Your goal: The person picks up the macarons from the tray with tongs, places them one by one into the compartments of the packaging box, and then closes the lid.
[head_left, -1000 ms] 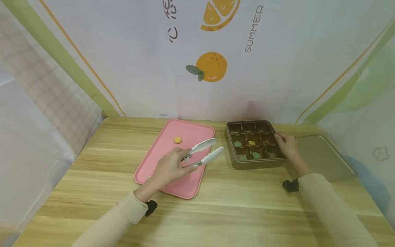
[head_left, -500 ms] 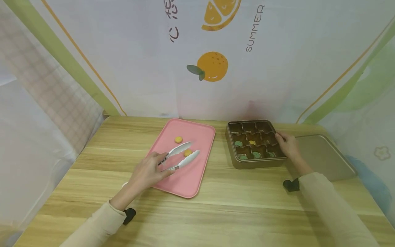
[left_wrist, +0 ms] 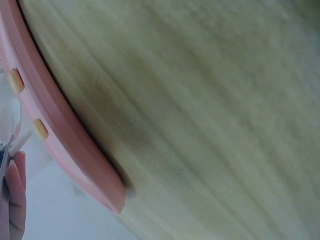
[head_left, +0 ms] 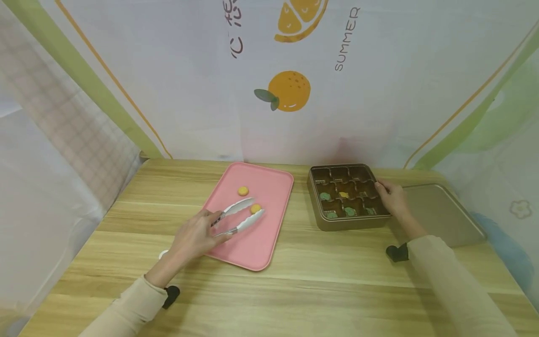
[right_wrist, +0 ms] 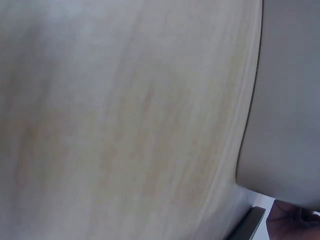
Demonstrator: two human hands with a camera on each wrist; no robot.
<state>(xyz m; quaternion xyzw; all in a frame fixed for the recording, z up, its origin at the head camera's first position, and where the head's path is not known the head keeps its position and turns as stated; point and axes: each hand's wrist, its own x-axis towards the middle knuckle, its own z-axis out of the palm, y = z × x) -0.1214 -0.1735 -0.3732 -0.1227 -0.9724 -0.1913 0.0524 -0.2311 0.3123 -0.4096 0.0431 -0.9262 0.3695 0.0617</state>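
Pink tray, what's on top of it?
Two round yellow pieces lie on the pink tray, the nearer seen between the open tongs. Whatever the left hand covers can't be seen.

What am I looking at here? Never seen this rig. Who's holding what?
There's no robot, just a person working barehanded. One camera sits on the head, looking forward and down; one on each wrist, and those show mostly table. On it lie a pink tray with two yellow pieces, a brown compartmented box with small green and yellow bits inside, and a flat brownish panel, perhaps its lid. The left hand holds white-tipped tongs, spread open near the nearer yellow piece. The right hand grips the box's edge.
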